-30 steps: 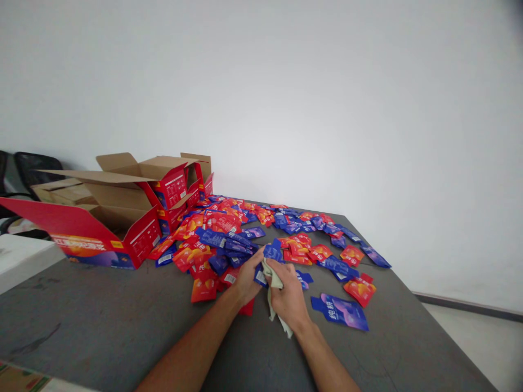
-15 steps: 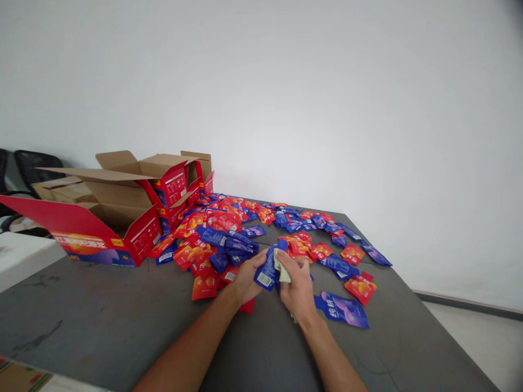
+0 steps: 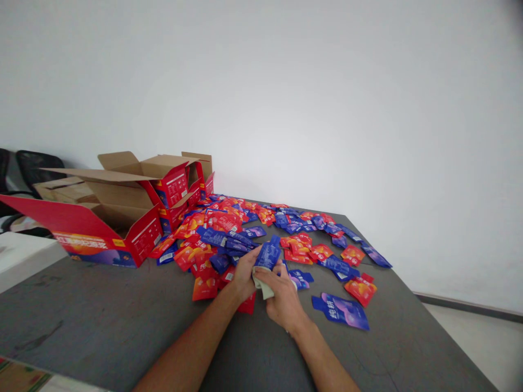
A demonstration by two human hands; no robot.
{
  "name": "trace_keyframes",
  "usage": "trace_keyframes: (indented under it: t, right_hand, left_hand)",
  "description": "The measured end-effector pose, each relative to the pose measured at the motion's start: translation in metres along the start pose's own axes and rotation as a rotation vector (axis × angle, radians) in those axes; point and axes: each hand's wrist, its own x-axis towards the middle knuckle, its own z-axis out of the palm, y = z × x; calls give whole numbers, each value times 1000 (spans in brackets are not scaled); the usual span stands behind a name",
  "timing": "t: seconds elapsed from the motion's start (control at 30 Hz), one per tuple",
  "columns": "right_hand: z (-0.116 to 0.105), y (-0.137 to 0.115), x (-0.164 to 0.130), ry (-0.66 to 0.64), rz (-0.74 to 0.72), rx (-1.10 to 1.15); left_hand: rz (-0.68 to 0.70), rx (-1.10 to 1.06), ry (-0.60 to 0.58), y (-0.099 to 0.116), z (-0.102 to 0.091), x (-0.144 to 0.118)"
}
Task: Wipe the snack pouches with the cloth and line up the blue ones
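On a dark grey tabletop [image 3: 102, 321] set against a plain white wall [image 3: 327, 98], red and blue sachets lie scattered in a wide heap [image 3: 229, 223] from the middle toward the far right corner. At the far left a black chair [image 3: 32, 166] stands behind the tabletop, and a pale floor shows at the lower right.

Both forearms reach in from the bottom edge and meet near the middle of the tabletop. The left hand [image 3: 244, 272] has its grip closed on a blue sachet [image 3: 267, 255], which stands raised and tilted just above the heap's near edge. The right hand [image 3: 281, 296] sits just beside it, knuckles up, its grip clamped on a pale cloth [image 3: 261, 286] bunched between the two hands and touching the sachet's lower end.

Open cardboard boxes, red outside and brown inside, stand at the left: one large box [image 3: 102, 228] in front with its flaps spread, and at least two smaller ones [image 3: 175, 185] behind it. The sachets are too many and too overlapped to count. One large blue sachet [image 3: 341, 311] lies alone to the right of the hands.
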Motion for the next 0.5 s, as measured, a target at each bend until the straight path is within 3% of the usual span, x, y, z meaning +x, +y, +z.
trace_keyframes:
  t: [0.1, 0.17, 0.27, 0.37, 0.5]
  right_hand:
    - [-2, 5, -1, 33, 8, 47]
    - [-5, 9, -1, 71, 52, 60]
    - [-11, 18, -2, 141, 152, 44]
    - [-16, 28, -3, 198, 255, 8]
    - [-14, 41, -7, 243, 378, -113]
  left_hand:
    - [36, 105, 109, -6, -3, 2]
    - [149, 271, 209, -7, -5, 2]
    - [385, 749, 309, -1, -8, 0]
    - [604, 1337, 335, 9, -17, -2]
    - [639, 1855, 469, 17, -40, -1]
